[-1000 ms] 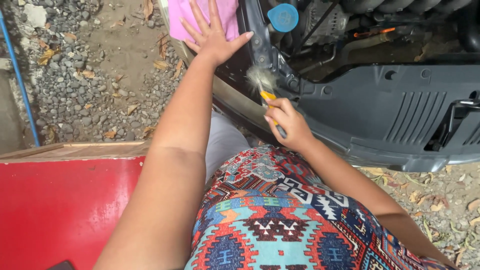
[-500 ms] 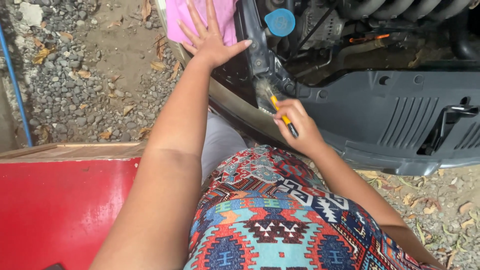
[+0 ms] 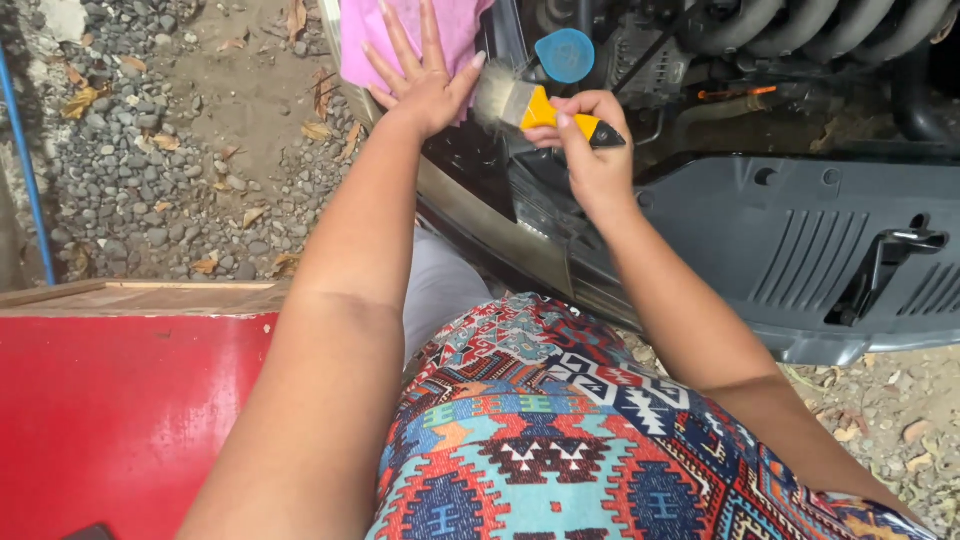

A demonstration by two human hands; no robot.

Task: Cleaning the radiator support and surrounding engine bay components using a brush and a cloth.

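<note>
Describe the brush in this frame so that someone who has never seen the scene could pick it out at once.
Start at the open engine bay along the top edge, above the grey plastic panel. Just below the round blue cap, the right hand grips a paintbrush. It is the only yellow-handled thing there, its pale bristles pointing toward the left hand, which lies spread on a pink cloth.

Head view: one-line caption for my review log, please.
Left hand flat on a pink cloth; right hand holds a yellow-handled brush over a car engine bay.

One head-worn view looks steeply down, close over the engine bay [image 3: 760, 120], perhaps slightly forward.
</note>
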